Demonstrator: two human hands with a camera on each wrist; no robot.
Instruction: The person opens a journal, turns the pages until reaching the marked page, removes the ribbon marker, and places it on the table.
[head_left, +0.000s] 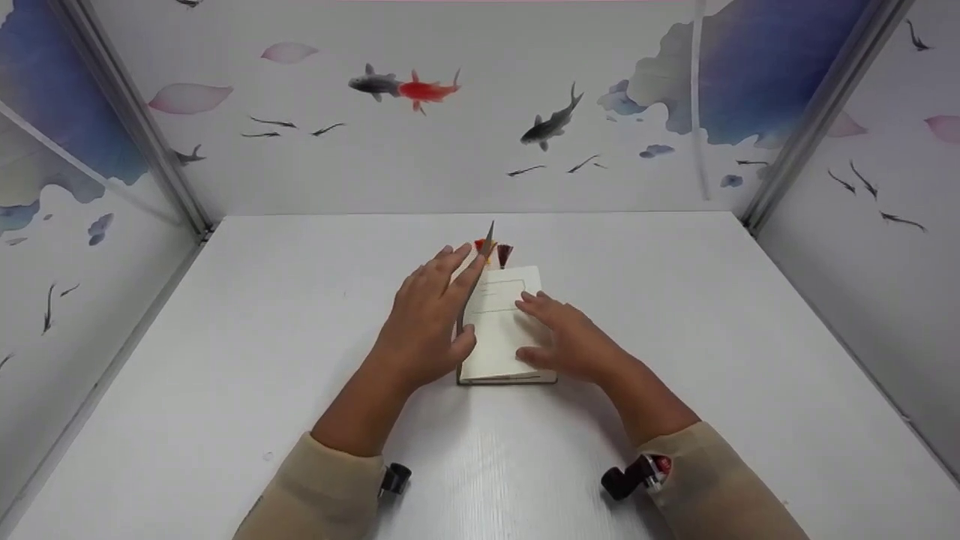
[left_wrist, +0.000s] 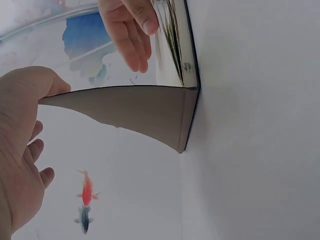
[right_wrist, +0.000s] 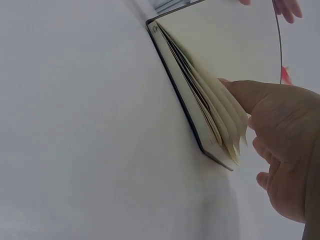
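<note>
A thin dark-covered notebook lies on the white table, showing a cream page. My left hand holds its front cover raised almost upright, thumb on the cover's edge and fingers along its outer side. My right hand rests flat on the top page. Its thumb presses against the fanned page edges at the near corner. Red and orange tassels stick out beyond the book's far end.
Wallpaper with painted fish covers the walls that enclose the table on three sides. Metal corner posts stand at the back corners. Small black cameras sit at both wrists, by the beige sleeves.
</note>
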